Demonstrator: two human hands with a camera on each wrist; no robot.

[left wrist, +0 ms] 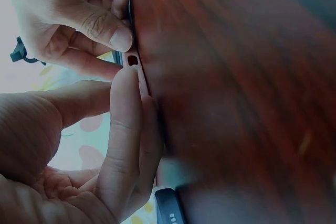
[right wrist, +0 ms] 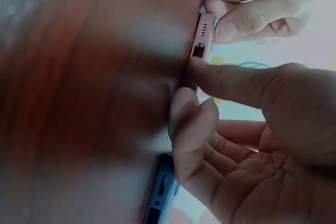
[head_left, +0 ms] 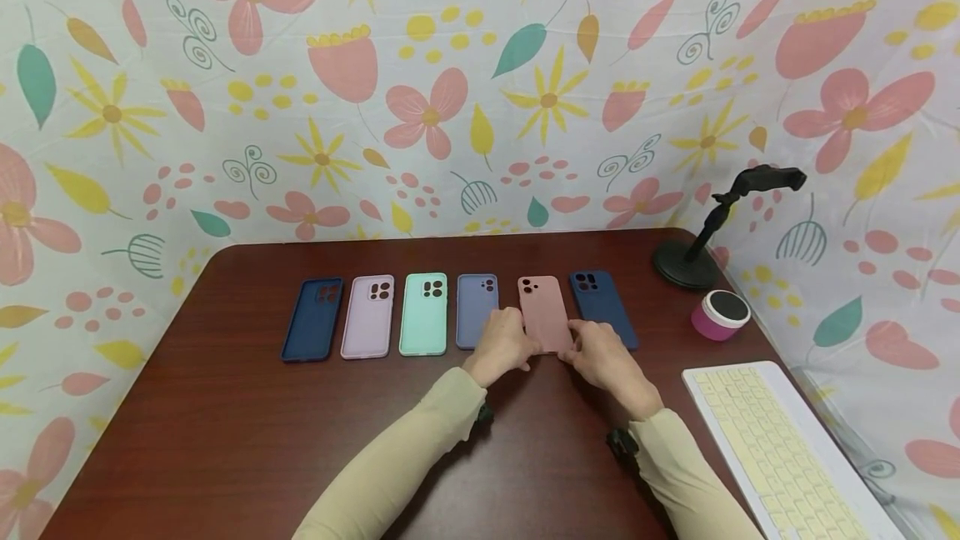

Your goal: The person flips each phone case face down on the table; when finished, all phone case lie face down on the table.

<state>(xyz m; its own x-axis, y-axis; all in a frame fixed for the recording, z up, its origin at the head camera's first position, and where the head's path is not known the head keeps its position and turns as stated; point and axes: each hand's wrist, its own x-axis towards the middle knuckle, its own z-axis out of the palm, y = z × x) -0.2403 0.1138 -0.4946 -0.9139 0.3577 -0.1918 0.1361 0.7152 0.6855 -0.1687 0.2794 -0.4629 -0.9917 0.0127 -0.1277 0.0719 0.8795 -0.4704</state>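
In the head view a pink phone case (head_left: 544, 307) lies back up on the brown table, its camera holes at the far end. My left hand (head_left: 504, 346) pinches its lower left corner, and my right hand (head_left: 602, 357) pinches the lower right one. Its bottom edge with a port cutout (left wrist: 133, 60) shows between both hands in the left wrist view. Close by the left hand is a periwinkle phone case (head_left: 476, 307), partly covered by that hand. A blue phone case (head_left: 606, 298) lies just beyond the right hand, slightly turned.
Further left in the row lie a navy case (head_left: 311, 323), a lilac case (head_left: 367, 322) and a mint case (head_left: 423, 319). At right stand a black holder (head_left: 688, 263) and a pink jar (head_left: 716, 323), with a white keyboard (head_left: 780, 448) nearer. Flowered cloth (head_left: 450, 190) hangs behind the table.
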